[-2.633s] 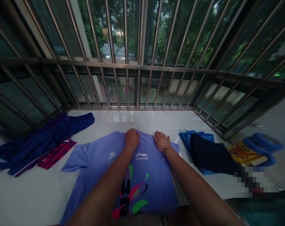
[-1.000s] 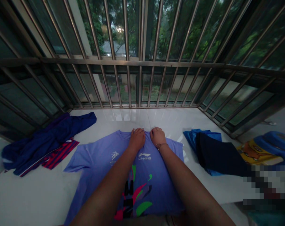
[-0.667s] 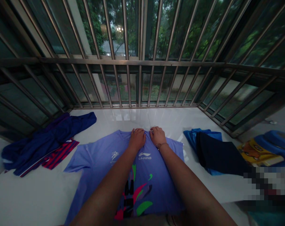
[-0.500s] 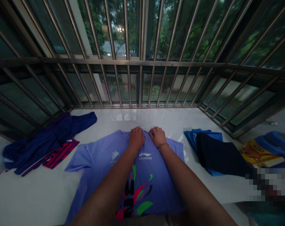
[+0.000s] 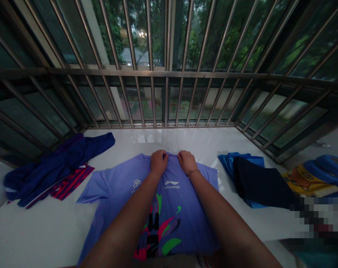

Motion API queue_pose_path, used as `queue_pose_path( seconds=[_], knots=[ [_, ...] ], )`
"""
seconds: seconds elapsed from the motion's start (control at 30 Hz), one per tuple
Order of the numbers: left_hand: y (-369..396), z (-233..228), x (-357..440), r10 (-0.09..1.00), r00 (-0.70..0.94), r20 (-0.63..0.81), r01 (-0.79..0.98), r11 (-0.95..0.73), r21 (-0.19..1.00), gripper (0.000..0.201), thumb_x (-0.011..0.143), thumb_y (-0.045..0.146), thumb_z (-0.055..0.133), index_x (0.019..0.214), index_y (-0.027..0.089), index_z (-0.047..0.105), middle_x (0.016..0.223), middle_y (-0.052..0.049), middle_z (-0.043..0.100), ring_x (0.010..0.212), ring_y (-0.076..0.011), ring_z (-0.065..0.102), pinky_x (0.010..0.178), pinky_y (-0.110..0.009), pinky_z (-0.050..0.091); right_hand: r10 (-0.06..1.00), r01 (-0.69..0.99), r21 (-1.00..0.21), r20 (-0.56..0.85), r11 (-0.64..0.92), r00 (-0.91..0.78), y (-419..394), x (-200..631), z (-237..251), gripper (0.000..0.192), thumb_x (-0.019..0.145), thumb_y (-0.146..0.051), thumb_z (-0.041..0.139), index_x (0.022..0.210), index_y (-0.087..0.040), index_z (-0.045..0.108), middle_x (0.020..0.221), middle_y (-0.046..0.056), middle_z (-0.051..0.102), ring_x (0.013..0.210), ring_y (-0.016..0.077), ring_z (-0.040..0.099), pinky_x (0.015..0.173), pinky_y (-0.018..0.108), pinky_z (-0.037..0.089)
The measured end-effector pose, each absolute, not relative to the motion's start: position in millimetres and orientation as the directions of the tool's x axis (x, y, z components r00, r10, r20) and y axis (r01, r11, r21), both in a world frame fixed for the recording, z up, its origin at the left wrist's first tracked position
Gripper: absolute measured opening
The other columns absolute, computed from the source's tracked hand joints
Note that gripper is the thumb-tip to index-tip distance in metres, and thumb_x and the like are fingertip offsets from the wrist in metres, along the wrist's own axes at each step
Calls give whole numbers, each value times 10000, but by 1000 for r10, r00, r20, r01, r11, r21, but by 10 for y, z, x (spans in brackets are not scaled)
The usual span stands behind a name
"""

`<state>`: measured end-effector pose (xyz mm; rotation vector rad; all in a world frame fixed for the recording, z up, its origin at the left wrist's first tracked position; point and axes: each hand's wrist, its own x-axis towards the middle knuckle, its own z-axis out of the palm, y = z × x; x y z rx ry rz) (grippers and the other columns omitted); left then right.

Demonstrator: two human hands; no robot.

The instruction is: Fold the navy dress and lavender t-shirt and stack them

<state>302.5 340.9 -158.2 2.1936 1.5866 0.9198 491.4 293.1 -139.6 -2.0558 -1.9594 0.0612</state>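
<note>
Both my forearms reach straight out over the purple T-shirt (image 5: 121, 186), which lies flat, chest side up, on the white surface (image 5: 40, 230). My left hand (image 5: 158, 162) and right hand (image 5: 187, 161) sit side by side at its collar, knuckles up, fingers curled, each grip pinching the fabric there. Left of the grip lies a dark blue garment (image 5: 60, 163) over a red striped one (image 5: 71, 181); right of it, folded dark and blue clothes (image 5: 255, 178); beyond, the window bars (image 5: 166, 74).

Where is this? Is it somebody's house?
Probably a home's barred bay window or enclosed balcony: metal window bars with trees outside, a white tiled ledge, and clothes like the purple T-shirt spread out.
</note>
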Motion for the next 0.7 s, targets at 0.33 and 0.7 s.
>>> queue_pose_path(
  seconds=[0.33, 0.7],
  knots=[
    [3429, -1585, 2992, 930, 181, 319, 718, -346, 604, 127, 859, 122, 704, 877, 246, 727, 1001, -42, 784, 1051, -239, 689, 1007, -380, 507, 980, 963, -266, 178, -44, 94, 2940, 4924, -1407, 243, 1152, -333, 480, 1156, -225, 697, 1150, 96, 773, 1126, 243, 661, 956, 310, 429],
    [3407, -1596, 3025, 930, 136, 341, 727, -327, 603, 127, 943, 221, 684, 847, 241, 765, 965, -59, 794, 1023, -252, 683, 984, -377, 493, 979, 962, -270, 178, -49, 100, 2936, 4922, -1390, 222, 1144, -328, 506, 1155, -223, 702, 1142, 101, 776, 1129, 247, 664, 941, 303, 424]
  ],
)
